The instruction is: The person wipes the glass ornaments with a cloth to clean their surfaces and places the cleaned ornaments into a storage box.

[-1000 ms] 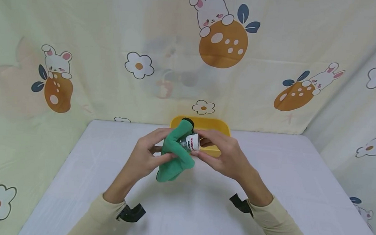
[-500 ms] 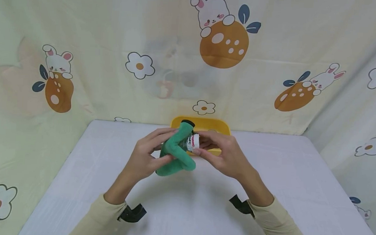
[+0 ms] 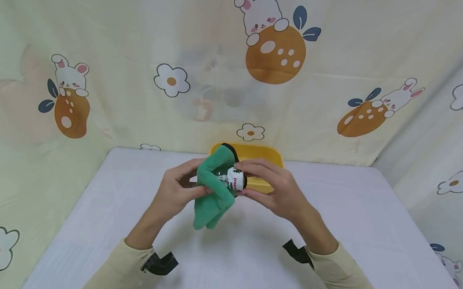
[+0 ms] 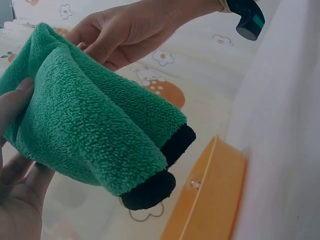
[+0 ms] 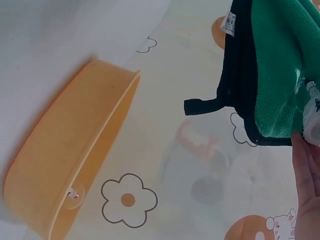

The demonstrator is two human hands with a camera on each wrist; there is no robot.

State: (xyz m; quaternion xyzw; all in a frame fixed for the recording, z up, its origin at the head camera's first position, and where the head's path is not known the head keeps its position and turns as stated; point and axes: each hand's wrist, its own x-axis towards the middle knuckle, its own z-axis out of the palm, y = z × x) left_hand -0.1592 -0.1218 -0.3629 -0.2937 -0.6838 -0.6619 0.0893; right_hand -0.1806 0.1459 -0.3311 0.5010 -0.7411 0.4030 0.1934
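My left hand [image 3: 177,187] grips a green cloth [image 3: 209,208] with dark edging, thumb on the near side and fingers behind. Folded cloth [image 4: 90,115] fills much of the left wrist view, its black-trimmed corners hanging free. Against the cloth's inner side lies what looks like a small snow globe [image 3: 235,179], tilted on its side. Its clear part is mostly wrapped by the cloth, and its white base bears red lettering. Fingers and thumb of my right hand [image 3: 274,183] pinch that base from the right. A white figure shows inside the clear part in the right wrist view.
Behind the hands, a yellow plastic bin [image 3: 260,152] stands at the table's back edge. Inside it is a clear round object [image 5: 74,197] with a small figure. A white cover lies over the table [image 3: 137,170]; a printed curtain [image 3: 123,36] hangs behind.
The cloth has shifted in my left hand and now hangs lower and more open. The globe has turned, its base tipping slightly downward to the right. Both forearms stay nearly in place.
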